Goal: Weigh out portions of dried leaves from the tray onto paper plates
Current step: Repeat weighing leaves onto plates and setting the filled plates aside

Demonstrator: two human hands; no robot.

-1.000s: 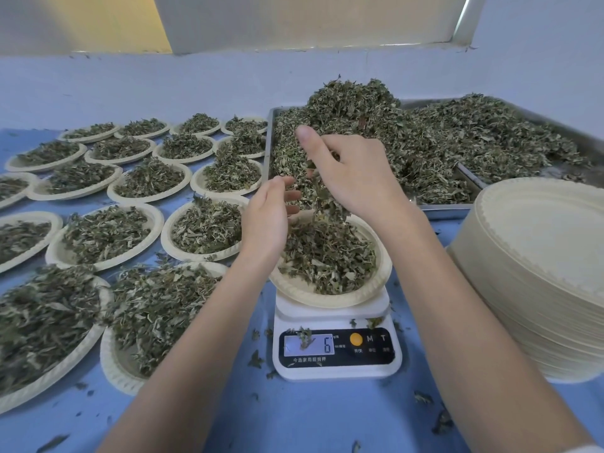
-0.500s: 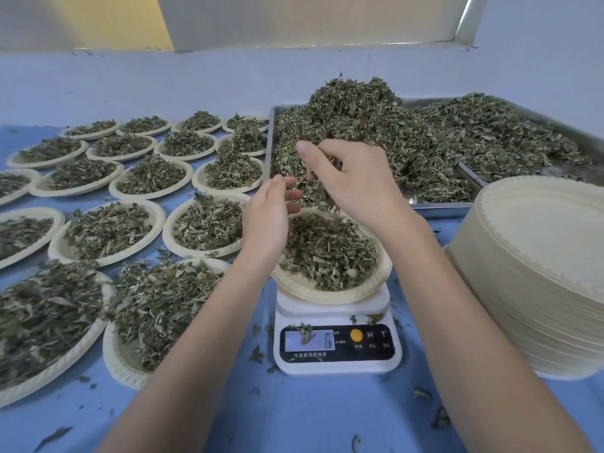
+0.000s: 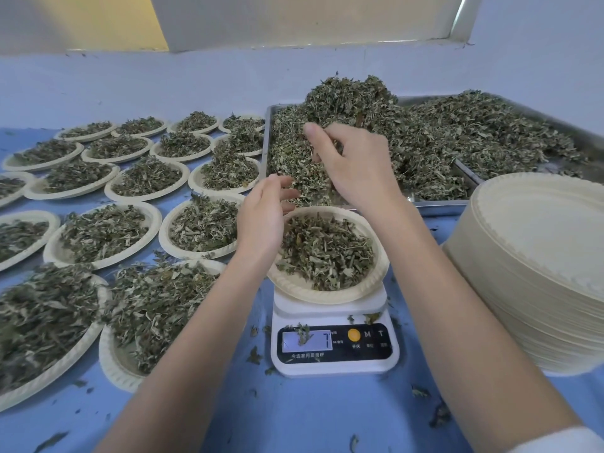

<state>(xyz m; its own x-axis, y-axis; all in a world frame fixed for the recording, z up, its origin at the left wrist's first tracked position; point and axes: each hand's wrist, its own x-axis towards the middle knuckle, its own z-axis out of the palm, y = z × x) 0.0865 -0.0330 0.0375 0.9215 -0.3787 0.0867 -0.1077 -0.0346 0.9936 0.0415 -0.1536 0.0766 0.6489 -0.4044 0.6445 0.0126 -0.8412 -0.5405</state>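
Weighing station laid out on the blue-covered table

The white digital scale is sitting near centre, carrying a leaf-filled beige paper plate; the metal tray of dried leaves is lying behind it, filled plates are spreading left, and stacked empty plates are standing right.

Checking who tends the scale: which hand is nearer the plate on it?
Left. The left hand hangs over the near-left rim of the plate; the right hand is beyond it, over the tray, pinching leaves.

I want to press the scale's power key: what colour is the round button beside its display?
Orange-yellow: the round button on the scale, clearest in the head view.
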